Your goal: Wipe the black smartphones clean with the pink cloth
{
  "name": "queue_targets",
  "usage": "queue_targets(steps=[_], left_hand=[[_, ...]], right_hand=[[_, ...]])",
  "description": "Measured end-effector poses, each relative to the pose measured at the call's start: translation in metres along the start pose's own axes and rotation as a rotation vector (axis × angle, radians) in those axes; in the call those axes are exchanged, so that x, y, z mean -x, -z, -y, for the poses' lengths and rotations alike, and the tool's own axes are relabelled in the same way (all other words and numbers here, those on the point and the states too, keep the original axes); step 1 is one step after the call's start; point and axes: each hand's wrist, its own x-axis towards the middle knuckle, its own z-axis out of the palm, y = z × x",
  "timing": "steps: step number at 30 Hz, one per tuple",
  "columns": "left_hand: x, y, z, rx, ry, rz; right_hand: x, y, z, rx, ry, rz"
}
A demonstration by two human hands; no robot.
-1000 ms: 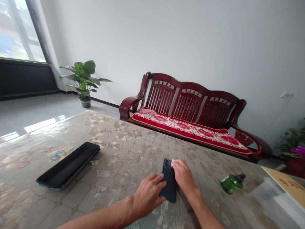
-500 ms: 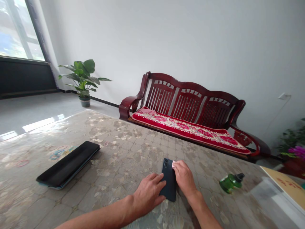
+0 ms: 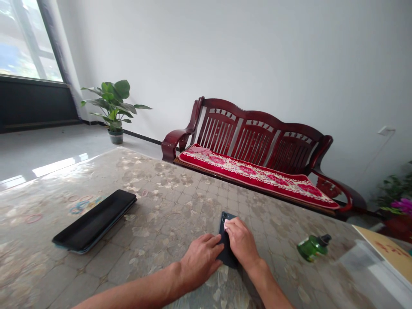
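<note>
A dark blue smartphone [image 3: 228, 256] lies back side up on the table, its camera lenses at the far end. My left hand [image 3: 202, 259] holds the phone in place from the left, with fingertips and thumb over its edge. Bunched between the fingers of my right hand [image 3: 243, 242] is a small pale pink piece of cloth or tissue [image 3: 226, 225], pressed on the phone's back just below the lenses. My right hand hides the right part of the phone.
A black flat case or device [image 3: 95, 221] lies at the left beside several rubber bands [image 3: 80, 206]. To the right stands a green bottle [image 3: 312, 248] with a dark cap, near a tan box or booklet [image 3: 383, 246]. A red-wood bench [image 3: 257, 124] stands beyond the table [image 3: 154, 249].
My right hand has moved left across the phone's back with the pale pink piece, from its right edge to just below the lenses. My left hand has hardly moved.
</note>
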Motion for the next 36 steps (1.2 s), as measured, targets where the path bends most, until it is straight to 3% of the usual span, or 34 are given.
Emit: queue_targets(steps=[7, 15, 23, 30, 36], left_hand=[[-0.001, 0.0, 0.002, -0.004, -0.001, 0.017], [-0.005, -0.001, 0.004, -0.042, 0.021, 0.018], [-0.006, -0.002, 0.004, -0.052, 0.023, 0.018], [-0.006, 0.0, 0.003, -0.068, 0.016, 0.01], [-0.006, -0.001, 0.003, -0.074, 0.011, -0.006]], right_hand=[[0.017, 0.004, 0.009, -0.046, 0.097, 0.094], [-0.012, -0.012, 0.004, 0.015, 0.049, -0.005], [0.024, 0.005, 0.006, -0.04, 0.081, 0.073], [-0.008, -0.004, -0.01, -0.044, -0.039, -0.035], [0.027, 0.008, -0.002, -0.057, 0.034, 0.032]])
